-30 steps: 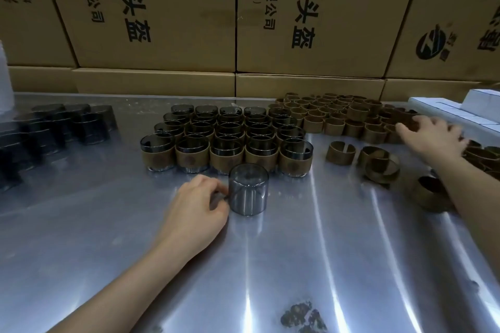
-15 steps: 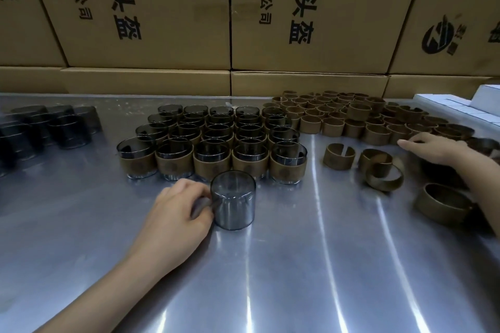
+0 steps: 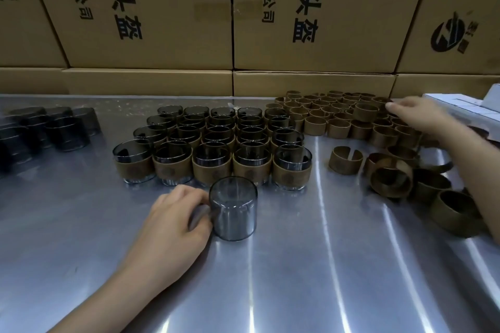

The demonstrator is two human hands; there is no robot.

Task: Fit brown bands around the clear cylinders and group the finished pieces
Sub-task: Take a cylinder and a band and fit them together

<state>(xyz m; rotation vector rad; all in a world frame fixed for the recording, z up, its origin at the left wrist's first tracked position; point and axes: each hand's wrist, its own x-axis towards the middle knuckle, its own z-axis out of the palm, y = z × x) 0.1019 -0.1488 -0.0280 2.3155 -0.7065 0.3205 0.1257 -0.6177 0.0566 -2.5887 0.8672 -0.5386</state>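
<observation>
While the left hand [image 3: 173, 220] keeps its curled fingers and thumb against the side of the bare clear cylinder [image 3: 233, 208], just as it did half a second ago, the right hand [image 3: 416, 116] has lifted from the near loose bands and reached back over the brown band pile [image 3: 338, 113], fingertips at the far bands; whether it pinches one cannot be told. That cylinder stands upright on the metal table [image 3: 297, 278], just in front of the finished pieces [image 3: 216, 143], smoky and glossy, with a rounded top edge. The finished pieces sit in tight rows, each a smoky tube wrapped low by a matte tan band bearing a faint stamped mark. A split band [image 3: 345, 159] stands open-ended beside them, and more loose rings lie tumbled near the right forearm. Dark unbanded cylinders [image 3: 54, 130] cluster at far left. The table is brushed steel with bright streaked reflections. Printed cardboard boxes [image 3: 162, 8] wall the back.
</observation>
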